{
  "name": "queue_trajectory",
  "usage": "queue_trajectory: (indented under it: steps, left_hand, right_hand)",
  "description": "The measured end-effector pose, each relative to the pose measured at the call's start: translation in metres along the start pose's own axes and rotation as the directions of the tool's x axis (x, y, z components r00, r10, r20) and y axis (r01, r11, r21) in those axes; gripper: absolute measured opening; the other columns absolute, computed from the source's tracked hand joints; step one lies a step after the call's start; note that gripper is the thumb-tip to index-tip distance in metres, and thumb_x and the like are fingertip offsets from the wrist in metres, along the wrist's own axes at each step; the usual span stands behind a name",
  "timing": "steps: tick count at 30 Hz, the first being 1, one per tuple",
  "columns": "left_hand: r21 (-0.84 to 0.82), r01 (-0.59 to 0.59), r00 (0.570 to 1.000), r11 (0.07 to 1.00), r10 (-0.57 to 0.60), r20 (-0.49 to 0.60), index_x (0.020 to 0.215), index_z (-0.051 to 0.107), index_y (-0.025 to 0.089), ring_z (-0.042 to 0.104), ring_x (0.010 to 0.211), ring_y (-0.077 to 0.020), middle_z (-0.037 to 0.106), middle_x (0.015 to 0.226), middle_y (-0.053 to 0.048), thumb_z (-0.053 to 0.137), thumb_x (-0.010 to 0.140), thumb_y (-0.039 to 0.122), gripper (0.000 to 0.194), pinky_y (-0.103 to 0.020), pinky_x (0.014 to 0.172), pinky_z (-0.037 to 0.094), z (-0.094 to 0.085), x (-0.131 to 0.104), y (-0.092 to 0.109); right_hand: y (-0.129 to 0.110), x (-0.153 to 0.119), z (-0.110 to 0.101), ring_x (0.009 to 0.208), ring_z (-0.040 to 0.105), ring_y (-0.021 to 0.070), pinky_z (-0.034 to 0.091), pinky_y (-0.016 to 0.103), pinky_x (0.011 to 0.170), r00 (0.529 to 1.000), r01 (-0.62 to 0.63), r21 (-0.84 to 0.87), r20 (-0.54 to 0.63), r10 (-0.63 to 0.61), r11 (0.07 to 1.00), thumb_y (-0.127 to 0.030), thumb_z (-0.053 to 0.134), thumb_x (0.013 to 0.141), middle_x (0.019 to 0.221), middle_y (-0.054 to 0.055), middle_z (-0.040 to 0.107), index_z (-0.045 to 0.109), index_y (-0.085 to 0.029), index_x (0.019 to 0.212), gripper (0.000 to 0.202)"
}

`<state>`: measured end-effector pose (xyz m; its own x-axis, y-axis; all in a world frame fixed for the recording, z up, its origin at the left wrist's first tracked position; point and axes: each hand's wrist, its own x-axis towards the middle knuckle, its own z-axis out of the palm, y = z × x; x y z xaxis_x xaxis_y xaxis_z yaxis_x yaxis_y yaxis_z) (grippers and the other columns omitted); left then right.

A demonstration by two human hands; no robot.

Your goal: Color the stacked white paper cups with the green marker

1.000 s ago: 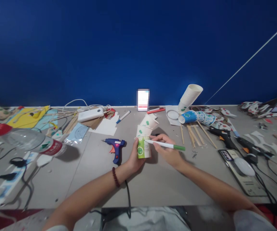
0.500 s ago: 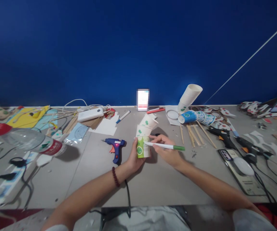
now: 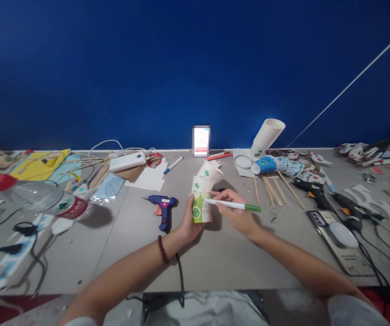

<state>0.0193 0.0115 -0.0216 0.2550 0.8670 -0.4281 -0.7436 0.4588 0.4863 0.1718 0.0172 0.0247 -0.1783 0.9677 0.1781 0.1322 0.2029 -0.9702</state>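
A column of joined paper cups (image 3: 202,207) bends slightly to the right at its top; the lowest cup is green and white, and those above are white with green marks. My left hand (image 3: 188,221) is wrapped round the lowest cup from its left side. In my right hand (image 3: 237,215) is a marker (image 3: 234,205) with a white barrel and green end, pinched like a pen. Its tip is at the upper part of the green cup; whether it touches is too fine to tell. Left of the cups lies a blue glue gun (image 3: 162,209).
A spray bottle (image 3: 50,198) and a power strip (image 3: 21,253) are on the left. At the right are a tilted stack of cups (image 3: 266,137), blue patterned cups (image 3: 266,164), wooden sticks (image 3: 273,191), black glue guns (image 3: 312,191) and a phone (image 3: 340,244). Another phone (image 3: 201,141) stands against the blue wall.
The marker's tip has shifted up slightly on the green cup, with small movement of my right hand. My left hand and the cups stay almost still.
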Motion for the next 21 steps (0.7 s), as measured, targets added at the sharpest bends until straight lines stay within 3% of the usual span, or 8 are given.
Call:
queue_trajectory:
  steps: [8, 21]
  left_hand:
    - [0.001, -0.011, 0.999, 1.000, 0.010, 0.042, 0.097, 0.065, 0.014, 0.059, 0.057, -0.0176, 0.065, 0.071, -0.004, 0.061, 0.082, 0.060, 0.048, -0.030, 0.051, 0.047, -0.0022, 0.0010, -0.0016]
    - [-0.063, 0.026, 0.999, 0.998, -0.029, -0.042, 0.098, 0.066, 0.014, 0.061, 0.058, -0.0166, 0.068, 0.074, -0.004, 0.060, 0.086, 0.055, 0.043, -0.028, 0.051, 0.048, 0.0029, -0.0013, 0.0018]
  right_hand:
    - [0.0027, -0.0001, 0.0002, 0.110, 0.072, 0.0291, 0.059, 0.042, 0.084, 1.000, -0.003, -0.007, -0.029, 0.003, 1.000, -0.030, 0.068, 0.082, 0.096, 0.008, 0.078, 0.062, -0.024, 0.083, 0.009]
    - [-0.0021, -0.0009, -0.0018, 0.118, 0.068, 0.0325, 0.058, 0.044, 0.087, 0.998, 0.046, 0.007, 0.032, -0.047, 0.999, -0.022, 0.067, 0.078, 0.077, 0.006, 0.076, 0.062, -0.023, 0.075, 0.006]
